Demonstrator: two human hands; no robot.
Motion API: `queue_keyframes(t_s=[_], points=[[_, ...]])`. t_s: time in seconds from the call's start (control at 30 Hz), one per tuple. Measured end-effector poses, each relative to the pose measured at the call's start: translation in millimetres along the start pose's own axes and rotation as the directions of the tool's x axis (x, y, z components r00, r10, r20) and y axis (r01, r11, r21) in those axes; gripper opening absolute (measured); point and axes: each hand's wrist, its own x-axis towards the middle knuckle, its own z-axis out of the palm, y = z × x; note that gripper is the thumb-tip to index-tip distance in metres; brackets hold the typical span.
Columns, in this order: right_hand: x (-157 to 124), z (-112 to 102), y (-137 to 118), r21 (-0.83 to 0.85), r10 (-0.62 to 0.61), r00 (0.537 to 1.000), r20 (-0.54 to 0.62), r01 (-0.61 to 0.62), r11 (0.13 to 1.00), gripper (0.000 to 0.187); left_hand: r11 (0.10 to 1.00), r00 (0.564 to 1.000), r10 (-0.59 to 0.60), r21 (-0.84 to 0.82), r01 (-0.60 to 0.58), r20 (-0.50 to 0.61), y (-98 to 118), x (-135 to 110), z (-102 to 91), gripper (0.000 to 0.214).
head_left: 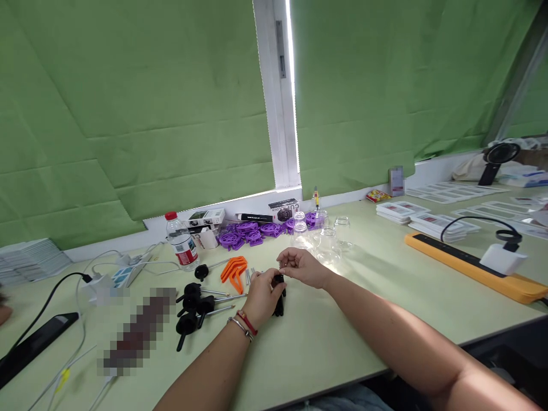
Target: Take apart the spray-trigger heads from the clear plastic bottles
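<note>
My left hand (266, 292) is closed on a black plastic part (279, 279), mostly hidden by the fingers. Just above it, my right hand (303, 267) pinches a tiny ridged piece (279, 264) that looks like a spring. More black pieces (278, 307) show beneath my left hand. To the left lie several black parts with metal rods (188, 323). Orange angled pieces (234, 271) and small metal pins (248, 277) rest just beyond the left hand. Purple plastic parts (244, 235) are heaped farther back, beside clear cups (327, 240).
A red-capped bottle (183, 242) stands at the back left, near small boxes (208, 217). An orange power strip (471, 268) with a white charger lies at the right, near stacked cards (440, 225). Cables and a black phone-like slab (38, 342) occupy the left.
</note>
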Motion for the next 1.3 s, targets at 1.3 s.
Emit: queue_keyframes(t_s=[1.3], points=[[0, -6, 9, -0.295, 0.17, 0.983, -0.075, -0.185, 0.937, 0.01, 0.999, 0.998, -0.003, 0.048, 0.0, 0.064, -21, 2, -19.1, 0.049]])
